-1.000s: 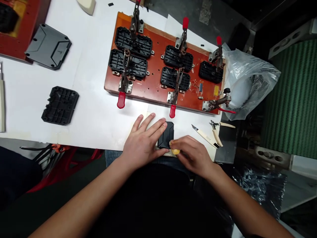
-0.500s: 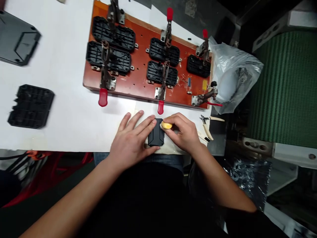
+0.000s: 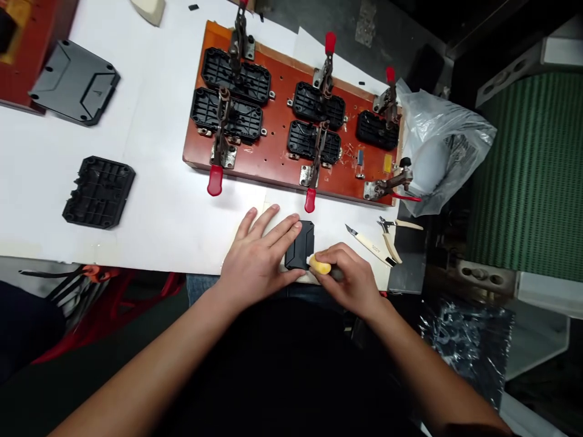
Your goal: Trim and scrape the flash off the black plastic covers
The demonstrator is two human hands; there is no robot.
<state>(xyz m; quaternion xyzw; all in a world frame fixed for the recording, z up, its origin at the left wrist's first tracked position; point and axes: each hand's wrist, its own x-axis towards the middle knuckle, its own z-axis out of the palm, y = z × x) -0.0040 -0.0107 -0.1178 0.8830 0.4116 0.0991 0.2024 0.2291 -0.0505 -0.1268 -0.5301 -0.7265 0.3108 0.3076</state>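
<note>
A small dark plate [image 3: 300,244] with cut corners lies on the white table sheet near the front edge. My left hand [image 3: 257,258] rests beside it with fingers spread, its index fingertip at the plate's top edge and its thumb at the bottom. In my right hand [image 3: 348,276] is a yellow-handled tool [image 3: 320,264], pinched between thumb and fingers. The tool's pale end meets the plate's right edge near the lower corner; its tip is too small to make out.
Behind my hands stands a red-brown fixture board [image 3: 273,142] with red-handled clamps over black ribbed parts. A craft knife [image 3: 371,245] and nippers [image 3: 390,240] lie at the right. Further left are a black ribbed part [image 3: 99,192] and a larger grey plate [image 3: 77,82].
My right hand has moved the yellow tool down along the plate's right edge, from near the top to near the bottom. The view has shifted left, and the knife now shows fully.
</note>
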